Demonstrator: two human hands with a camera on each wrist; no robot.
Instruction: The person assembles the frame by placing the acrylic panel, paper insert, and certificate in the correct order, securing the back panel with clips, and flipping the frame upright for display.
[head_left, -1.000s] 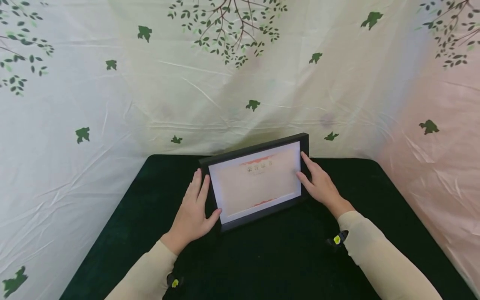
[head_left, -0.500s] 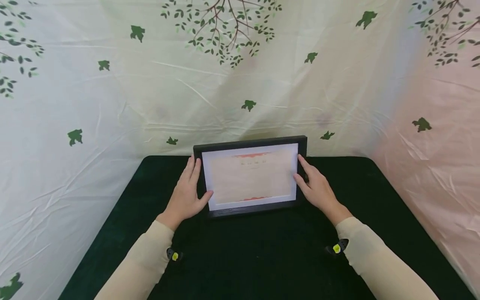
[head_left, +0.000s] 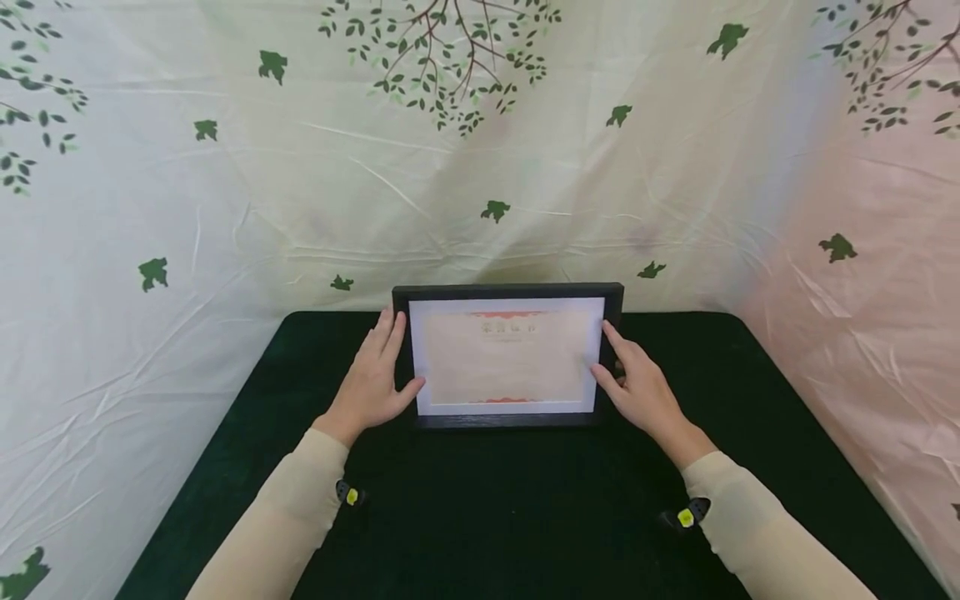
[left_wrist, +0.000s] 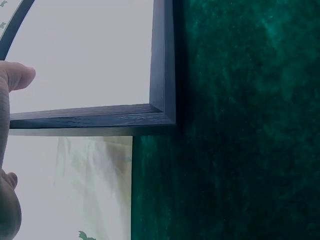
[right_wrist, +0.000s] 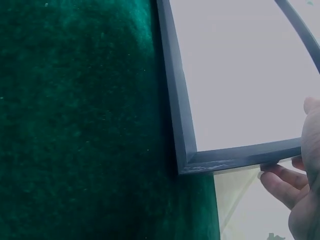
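A black picture frame (head_left: pixel 507 421) stands propped up near the far edge of the table, its lower edge level. Inside it is a pale certificate (head_left: pixel 506 367) with red borders and a line of characters near the top. My left hand (head_left: pixel 371 379) holds the frame's left side, thumb on the front and fingers along the outer edge. On the opposite side my right hand (head_left: pixel 637 379) grips the frame, its thumb in front and, in the right wrist view, other fingers (right_wrist: pixel 285 182) curled at the outer edge and behind. The frame's back is hidden.
A dark green cloth covers the table (head_left: pixel 510 517), whose far corners are rounded. Behind and on both sides hangs a pale curtain (head_left: pixel 420 167) printed with leaves and branches. Small dark devices with yellow-green marks sit at both wrists.
The frame was tilted with its right side higher; it has turned level and its right side has come down. Both hands have stayed on its sides, the left moving up a little.
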